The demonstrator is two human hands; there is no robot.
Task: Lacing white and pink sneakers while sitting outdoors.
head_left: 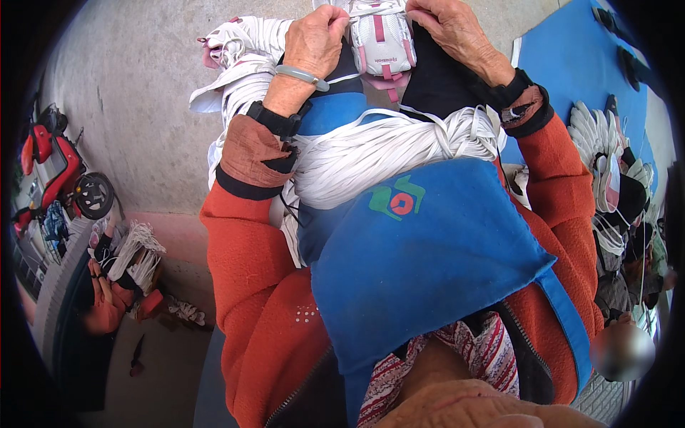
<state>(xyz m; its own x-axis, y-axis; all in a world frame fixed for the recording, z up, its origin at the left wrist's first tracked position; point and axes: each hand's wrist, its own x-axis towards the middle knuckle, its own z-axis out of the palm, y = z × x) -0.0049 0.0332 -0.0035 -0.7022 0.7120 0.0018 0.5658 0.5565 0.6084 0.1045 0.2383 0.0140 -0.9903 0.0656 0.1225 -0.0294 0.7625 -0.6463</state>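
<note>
A white and pink shoe upper (pixel 384 50) lies between my hands on my dark-trousered legs, its pink strip pointing toward me. On its left, my left hand (pixel 316 41) is closed in a pinch at the upper picture edge. Opposite it, my right hand (pixel 453 37) is also pinched, close to the shoe's other side. Whatever the fingertips hold is too small or cut off to make out. A thick bundle of white shoelaces (pixel 385 153) rests across my lap, on my blue apron (pixel 421 257).
Stacked white shoe uppers (pixel 246 68) lie to my left. More shoe uppers (pixel 606 153) are piled at the right beside a blue mat (pixel 556 64). A red scooter (pixel 64 167) stands far left; another person (pixel 107 307) sits below it near white lace bundles (pixel 135 257).
</note>
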